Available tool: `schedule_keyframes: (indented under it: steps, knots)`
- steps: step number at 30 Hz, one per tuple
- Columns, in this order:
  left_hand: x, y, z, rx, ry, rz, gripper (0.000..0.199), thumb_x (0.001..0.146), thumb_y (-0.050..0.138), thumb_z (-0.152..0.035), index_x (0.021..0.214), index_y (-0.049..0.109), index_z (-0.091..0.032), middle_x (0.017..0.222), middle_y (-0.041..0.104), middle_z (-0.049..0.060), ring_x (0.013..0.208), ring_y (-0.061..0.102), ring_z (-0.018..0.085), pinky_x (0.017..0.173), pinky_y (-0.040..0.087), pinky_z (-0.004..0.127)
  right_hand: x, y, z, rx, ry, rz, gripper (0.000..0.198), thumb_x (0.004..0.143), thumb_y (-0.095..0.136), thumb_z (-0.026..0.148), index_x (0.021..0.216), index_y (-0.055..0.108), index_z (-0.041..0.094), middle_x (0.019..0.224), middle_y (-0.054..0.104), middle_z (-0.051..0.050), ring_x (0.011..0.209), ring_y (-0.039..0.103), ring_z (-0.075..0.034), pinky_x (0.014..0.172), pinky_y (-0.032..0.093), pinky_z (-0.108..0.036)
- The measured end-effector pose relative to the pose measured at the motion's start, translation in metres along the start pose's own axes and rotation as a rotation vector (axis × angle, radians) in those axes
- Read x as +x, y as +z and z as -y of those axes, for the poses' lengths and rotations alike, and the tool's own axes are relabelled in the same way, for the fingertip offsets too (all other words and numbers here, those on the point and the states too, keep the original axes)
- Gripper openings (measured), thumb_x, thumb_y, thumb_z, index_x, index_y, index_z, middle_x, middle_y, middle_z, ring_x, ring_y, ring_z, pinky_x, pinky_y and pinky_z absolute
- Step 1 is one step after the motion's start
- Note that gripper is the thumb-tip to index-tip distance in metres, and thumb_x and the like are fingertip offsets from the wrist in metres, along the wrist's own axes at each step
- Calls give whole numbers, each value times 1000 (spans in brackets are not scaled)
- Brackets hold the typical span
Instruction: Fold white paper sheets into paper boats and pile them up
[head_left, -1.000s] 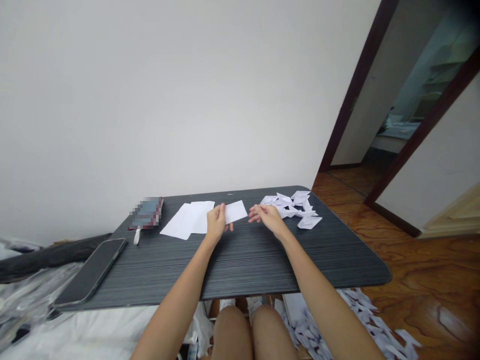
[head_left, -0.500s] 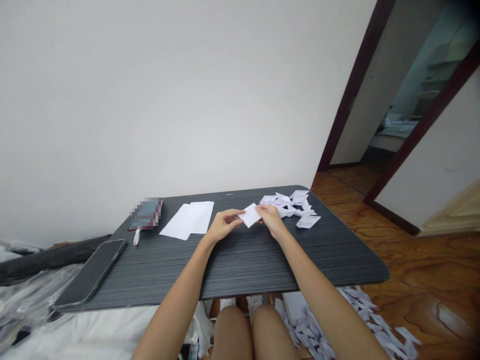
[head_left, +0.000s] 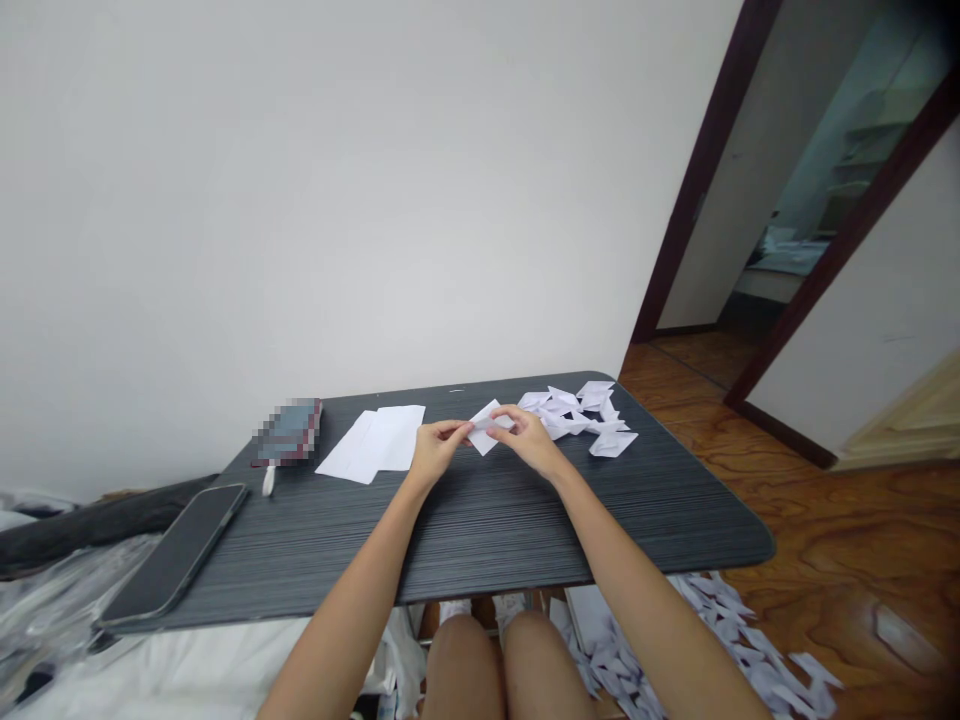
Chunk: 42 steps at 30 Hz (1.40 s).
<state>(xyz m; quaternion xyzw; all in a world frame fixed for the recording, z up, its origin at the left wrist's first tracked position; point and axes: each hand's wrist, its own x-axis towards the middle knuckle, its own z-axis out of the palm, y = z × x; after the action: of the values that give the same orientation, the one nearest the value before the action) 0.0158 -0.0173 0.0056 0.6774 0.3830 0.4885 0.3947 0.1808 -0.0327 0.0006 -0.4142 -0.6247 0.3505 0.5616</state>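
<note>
A small folded piece of white paper [head_left: 486, 439] is held between my hands above the dark table [head_left: 495, 540]. My left hand [head_left: 436, 448] pinches its left corner between thumb and fingers. On the right side, my right hand [head_left: 529, 440] grips the paper, thumb below and index finger above, at a raised fold. To the left lie flat white paper sheets [head_left: 367, 445], partly overlapping. Just right of my right hand is a pile of folded paper pieces [head_left: 570, 410].
A phone [head_left: 176, 550] lies at the table's left edge. Behind it is a pixelated dark item [head_left: 289, 432] with a white strap. More folded paper pieces [head_left: 720, 620] cover the floor at the lower right. A white wall [head_left: 337, 200] rises behind the table.
My right thumb and fingers have shifted over the paper and spread along its middle. The paper, flat before, now shows a raised fold. The view has moved slightly.
</note>
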Motion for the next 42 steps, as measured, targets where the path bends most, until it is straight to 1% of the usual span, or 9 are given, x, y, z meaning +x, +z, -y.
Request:
schedule_keyframes:
  steps: [3,9,13,19,28,31,33,36,42]
  knots:
    - [-2,3,1,-13,5,23,26,66,60,-32,78,66,-10,72,67,7,61,61,16,64,50,28,2,-1,-4,-22,-48,-94,17,63,60,34,65,60,17,80,58,-3,75,53,-15,65,41,-25]
    - [-3,7,0,-184,-34,49,42,68,58,-31,104,57,-11,92,65,8,76,62,17,75,50,33,2,-2,-4,95,21,-128,20,64,59,35,65,62,15,70,61,-2,69,54,-15,67,42,-28]
    - [-4,7,-2,-201,-70,34,37,66,60,-34,93,62,-9,95,64,9,79,61,20,76,51,36,1,-2,-2,105,72,-119,23,63,59,37,66,62,14,68,61,-3,66,54,-15,64,42,-27]
    - [-4,7,-3,-248,-99,49,34,63,62,-32,85,63,-6,79,67,9,68,63,19,69,53,36,1,-1,-4,83,66,-151,21,61,60,34,60,53,15,61,54,0,59,49,-11,57,41,-24]
    - [-4,9,-3,-151,-123,69,28,63,62,-32,74,62,-7,62,65,6,53,61,15,58,53,28,1,2,-4,15,56,-175,21,61,60,32,58,46,16,59,51,1,58,49,-11,56,42,-23]
    - [-4,8,-4,-133,-109,50,26,64,61,-32,73,62,-8,62,65,6,53,61,15,57,52,27,1,2,-3,130,98,-183,26,57,64,31,70,46,18,65,54,1,60,53,-11,57,44,-24]
    - [-3,6,-4,-118,-101,26,25,64,61,-32,73,62,-8,63,65,6,54,61,15,57,52,27,0,1,-1,213,170,-160,45,54,67,31,91,43,21,71,57,1,60,55,-12,56,45,-25]
    - [-3,5,-2,-96,-88,10,26,64,60,-33,73,61,-8,64,65,7,56,61,16,58,52,27,-2,0,0,250,269,-66,74,55,67,32,116,27,26,71,60,1,57,57,-14,52,45,-25]
    - [-4,6,-3,-71,-86,40,23,64,61,-32,69,59,-9,58,62,5,51,60,14,52,49,24,-4,2,-3,207,248,-33,82,53,68,28,123,25,25,65,59,2,58,58,-16,55,47,-28]
